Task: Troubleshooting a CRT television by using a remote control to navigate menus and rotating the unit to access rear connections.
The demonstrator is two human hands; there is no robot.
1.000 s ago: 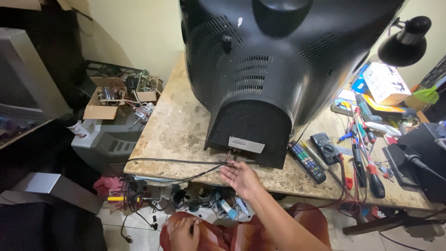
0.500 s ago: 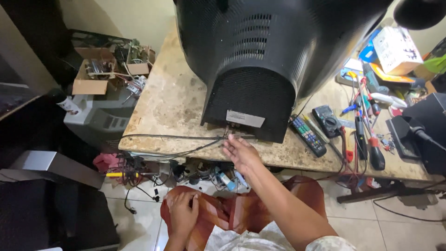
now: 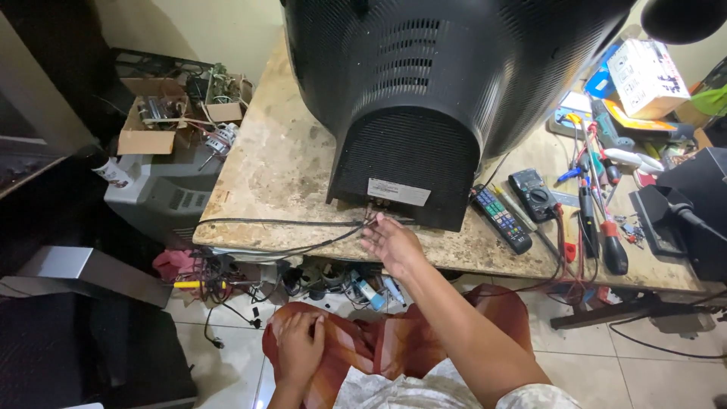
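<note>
A big black tube television (image 3: 424,91) stands with its back toward me on a worn stone-topped table (image 3: 265,182). My right hand (image 3: 392,244) reaches to the bottom rear edge of the set, fingertips at the spot where black cables (image 3: 280,224) leave the casing, below a white label (image 3: 399,192). Whether the fingers pinch a cable is unclear. My left hand (image 3: 301,347) rests flat on my lap, on orange-brown cloth, holding nothing.
A remote control (image 3: 501,220), a multimeter (image 3: 534,195) and several screwdrivers (image 3: 598,220) lie on the table's right part. A grey set with cardboard boxes of parts (image 3: 163,129) stands at the left. Cables and clutter (image 3: 303,276) lie on the floor under the table.
My right hand has moved forward from the table edge up to the cables at the television's rear. The camera has tilted lower, showing more of my lap and left hand.
</note>
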